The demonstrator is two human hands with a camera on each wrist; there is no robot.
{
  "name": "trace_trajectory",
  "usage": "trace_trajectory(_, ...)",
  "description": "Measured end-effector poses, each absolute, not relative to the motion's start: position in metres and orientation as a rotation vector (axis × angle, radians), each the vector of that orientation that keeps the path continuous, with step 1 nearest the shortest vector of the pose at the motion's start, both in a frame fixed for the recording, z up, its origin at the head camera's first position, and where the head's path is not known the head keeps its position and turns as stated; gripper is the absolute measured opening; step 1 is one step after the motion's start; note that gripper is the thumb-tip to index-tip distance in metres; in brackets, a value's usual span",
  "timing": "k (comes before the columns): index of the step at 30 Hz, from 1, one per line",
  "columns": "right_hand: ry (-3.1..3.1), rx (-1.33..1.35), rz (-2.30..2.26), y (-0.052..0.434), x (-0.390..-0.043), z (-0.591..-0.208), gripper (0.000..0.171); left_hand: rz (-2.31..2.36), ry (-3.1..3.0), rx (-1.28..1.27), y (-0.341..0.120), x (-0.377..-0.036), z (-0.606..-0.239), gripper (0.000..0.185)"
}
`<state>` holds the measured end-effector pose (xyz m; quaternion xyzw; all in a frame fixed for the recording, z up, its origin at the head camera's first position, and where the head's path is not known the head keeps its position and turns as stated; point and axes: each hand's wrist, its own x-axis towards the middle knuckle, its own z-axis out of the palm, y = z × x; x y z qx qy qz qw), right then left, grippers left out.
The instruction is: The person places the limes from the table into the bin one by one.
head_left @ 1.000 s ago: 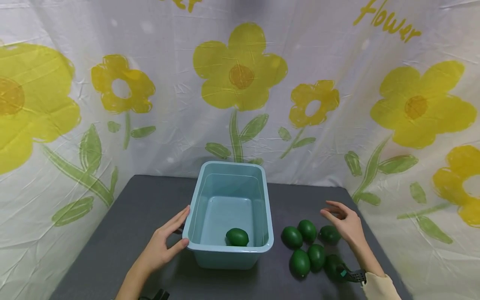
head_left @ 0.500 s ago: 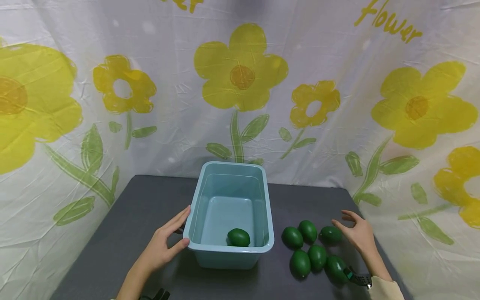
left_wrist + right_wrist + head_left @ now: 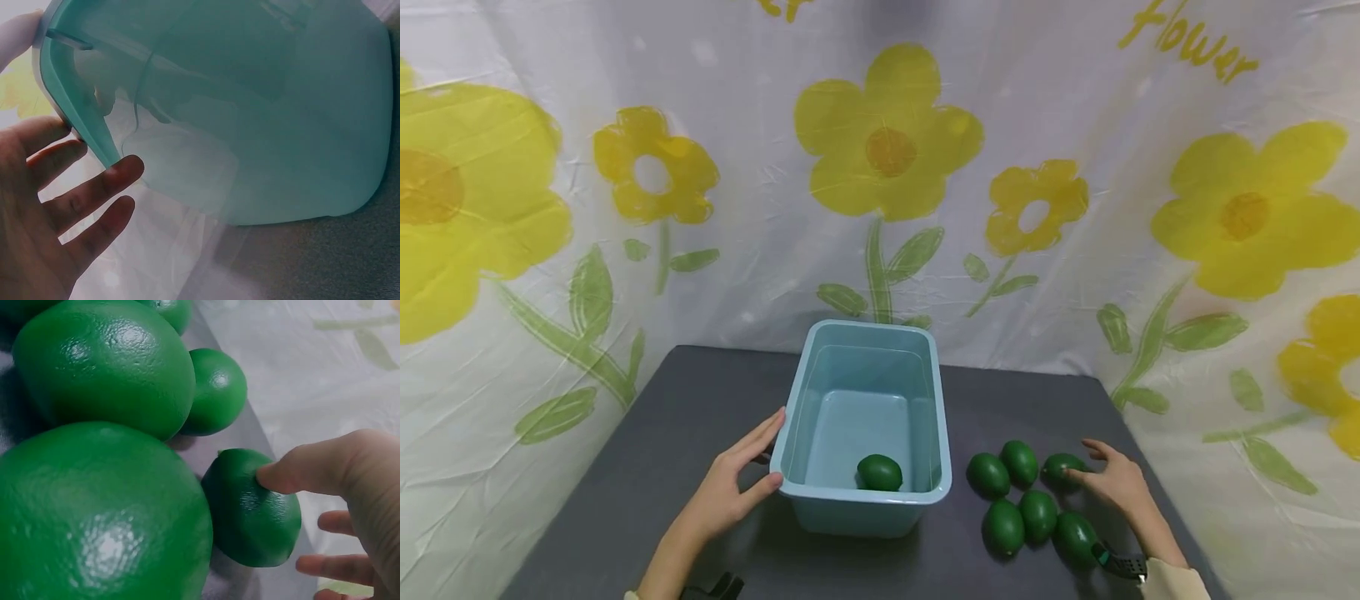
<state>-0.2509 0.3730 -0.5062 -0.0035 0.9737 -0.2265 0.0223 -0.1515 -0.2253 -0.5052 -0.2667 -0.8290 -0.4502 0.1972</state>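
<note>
A light blue plastic bin [image 3: 936, 417] stands mid-table with one green lime [image 3: 880, 472] on its floor near the front wall. My left hand [image 3: 754, 456] rests with straight fingers against the bin's near left corner; the left wrist view shows the spread left hand [image 3: 81, 187] beside the bin wall [image 3: 262, 106]. Several more limes lie in a cluster right of the bin. My right hand [image 3: 1086, 462] reaches the far right lime [image 3: 1056, 467]. In the right wrist view the thumb [image 3: 294, 472] touches that lime [image 3: 247, 519], while the other fingers [image 3: 325, 565] stay spread beyond it.
The dark grey table [image 3: 685, 417] is ringed by a white cloth with yellow flowers [image 3: 887, 142] at the back and both sides. Other limes [image 3: 1003, 527] lie between the bin and my right forearm. A black wrist strap [image 3: 1116, 562] shows at my right wrist.
My right hand has come down and to the right, from above the cluster to the far right lime, which its thumb now touches. The left hand and the bin have stayed in place.
</note>
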Motion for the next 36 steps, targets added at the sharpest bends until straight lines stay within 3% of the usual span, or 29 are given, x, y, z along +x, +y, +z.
trace_trajectory(19, 2.912, -0.164, -0.615, 0.363, -0.257, -0.502, 0.066, -1.257, -2.298, -0.745, -0.225, -0.153, -0.506, 0.075)
trace_trajectory(36, 2.988, -0.137, -0.609, 0.368, -0.253, -0.503, 0.068, -1.252, -2.287, -0.762, -0.224, -0.153, -0.506, 0.073)
